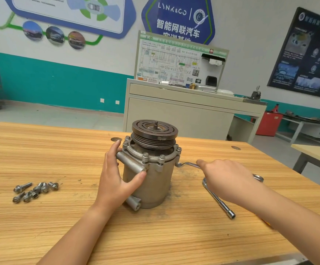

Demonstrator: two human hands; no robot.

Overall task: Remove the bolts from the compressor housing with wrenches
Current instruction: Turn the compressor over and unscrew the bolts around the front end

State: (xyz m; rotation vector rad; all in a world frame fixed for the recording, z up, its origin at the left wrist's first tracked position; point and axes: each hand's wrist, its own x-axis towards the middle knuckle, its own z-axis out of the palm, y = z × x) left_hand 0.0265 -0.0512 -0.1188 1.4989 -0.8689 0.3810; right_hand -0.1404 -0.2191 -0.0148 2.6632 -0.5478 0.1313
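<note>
A grey metal compressor housing stands upright on the wooden table, its dark grooved pulley on top. Several bolts sit in the flange ring below the pulley. My left hand grips the housing's left side, thumb across its front and fingers by a side tube. My right hand holds the handle of a ring wrench, index finger stretched along it; the wrench's far end sits at the housing's right flange. Its near ring end shows past my hand.
Several removed bolts lie loose on the table to the left. A long socket wrench lies on the table under my right hand. Beyond the table stand a cream cabinet with a wiring board and a second table at right.
</note>
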